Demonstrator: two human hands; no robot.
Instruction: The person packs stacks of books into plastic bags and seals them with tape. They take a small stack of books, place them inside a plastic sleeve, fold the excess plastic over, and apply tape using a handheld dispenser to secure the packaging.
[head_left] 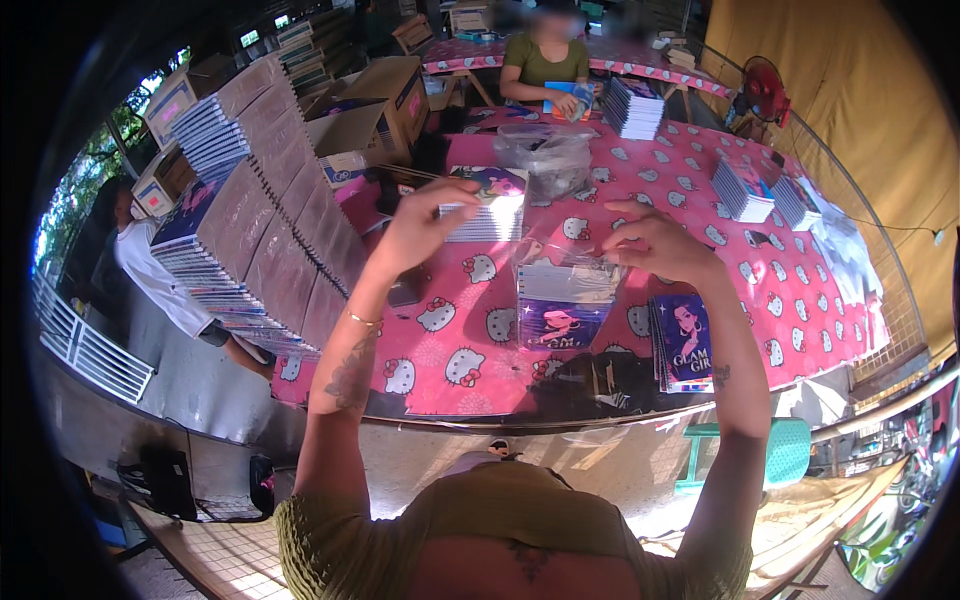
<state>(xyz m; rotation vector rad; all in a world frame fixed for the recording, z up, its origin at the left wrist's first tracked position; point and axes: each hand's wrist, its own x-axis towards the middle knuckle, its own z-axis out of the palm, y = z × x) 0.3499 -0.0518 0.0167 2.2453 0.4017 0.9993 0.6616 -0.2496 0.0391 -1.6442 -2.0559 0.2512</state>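
Note:
My left hand (428, 225) is raised beside a stack of notebooks (486, 218), fingers stretched out and apart, with nothing seen in it. My right hand (662, 244) hovers at the upper right of a clear plastic bag (545, 251), its fingers spread and bent. The bag surrounds a stack of purple-covered notebooks (563, 318) in front of me. Whether the right fingertips touch the bag's edge is hard to see. Under my right forearm lies a small pile of purple notebooks (684, 343) with a pink-toned figure on the cover.
Tall stacks of spiral notebooks (262, 205) rise at the left, beside open cardboard boxes (378, 112). A pink patterned cloth (440, 370) covers the table. Across it, a person (546, 62) handles something blue. More notebook stacks (633, 108) and a crumpled clear bag (548, 160) lie farther back.

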